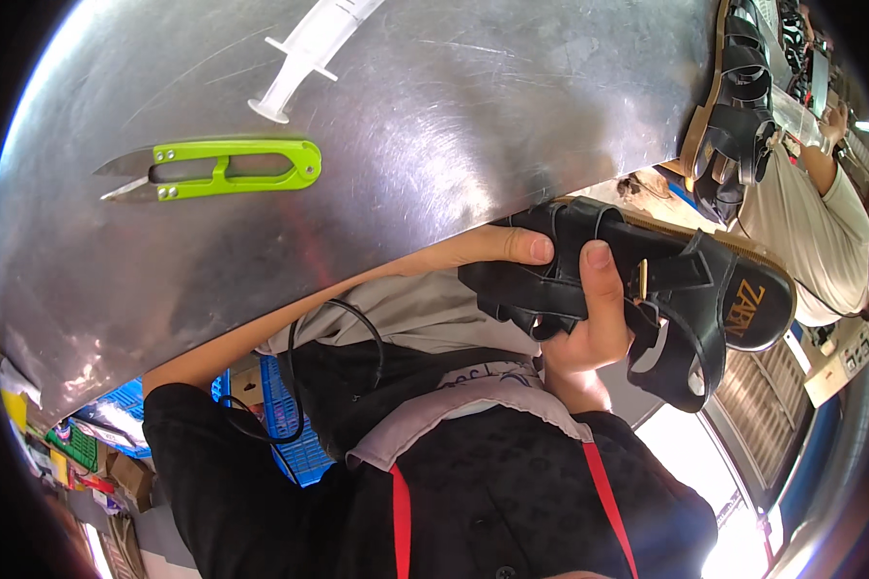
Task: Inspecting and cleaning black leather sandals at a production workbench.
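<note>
- One black strapped sandal [681, 275] is grasped by left hand [483, 247] and right hand [592, 331].
- One plastic syringe [305, 58] and one green-handled snipper [220, 168] are borne by scratched metal table [396, 145].

A black short-sleeved shirt [512, 482] shows beneath a greyish band [425, 417] with 2 red straps [402, 521].
</note>
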Tool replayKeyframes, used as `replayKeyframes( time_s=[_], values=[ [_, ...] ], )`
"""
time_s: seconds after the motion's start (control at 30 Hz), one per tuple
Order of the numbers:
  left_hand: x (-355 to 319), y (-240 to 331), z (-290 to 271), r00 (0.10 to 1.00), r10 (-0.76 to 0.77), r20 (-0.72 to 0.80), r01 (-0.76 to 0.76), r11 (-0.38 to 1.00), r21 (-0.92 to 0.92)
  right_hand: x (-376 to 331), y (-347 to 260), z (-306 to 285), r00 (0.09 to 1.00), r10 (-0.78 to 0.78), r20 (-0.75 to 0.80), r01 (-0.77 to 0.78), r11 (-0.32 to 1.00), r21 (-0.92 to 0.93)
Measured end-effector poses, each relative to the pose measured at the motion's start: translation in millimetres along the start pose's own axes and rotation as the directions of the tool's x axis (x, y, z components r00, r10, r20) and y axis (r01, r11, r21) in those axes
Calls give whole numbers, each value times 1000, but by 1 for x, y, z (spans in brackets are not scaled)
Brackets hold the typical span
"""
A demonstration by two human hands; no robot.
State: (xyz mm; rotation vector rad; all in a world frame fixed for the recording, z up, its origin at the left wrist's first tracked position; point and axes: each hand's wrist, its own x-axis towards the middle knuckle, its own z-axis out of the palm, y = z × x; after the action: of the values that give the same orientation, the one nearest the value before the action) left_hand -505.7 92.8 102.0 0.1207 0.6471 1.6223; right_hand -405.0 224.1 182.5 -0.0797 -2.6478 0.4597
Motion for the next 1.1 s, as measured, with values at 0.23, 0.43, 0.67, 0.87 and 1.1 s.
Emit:
replayKeyframes(
  time_s=[0.23, 0.43, 0.67, 0.87, 1.1],
  values=[
    [4, -7, -3, 999, -18, 38, 21, 997, -77, -2, -10, -5, 776, 601, 189, -623, 686, 375],
    [2, -4, 0, 999, -17, 32, 20, 996, -92, 2, -13, -6, 659, 694, 290, -745, 551, 376],
    [2, 2, 7, 997, -71, -24, 68, 991, -112, 36, -32, -5, 565, 773, 289, -805, 439, 400],
    [-6, -4, 37, 996, 41, -83, -39, 999, 18, 47, 17, -11, 572, 666, 478, -753, 195, 629],
    [-35, 12, 70, 929, 255, -269, -49, 803, 594, 2, 35, -25, 503, 563, 656, -685, -203, 699]
  ],
)
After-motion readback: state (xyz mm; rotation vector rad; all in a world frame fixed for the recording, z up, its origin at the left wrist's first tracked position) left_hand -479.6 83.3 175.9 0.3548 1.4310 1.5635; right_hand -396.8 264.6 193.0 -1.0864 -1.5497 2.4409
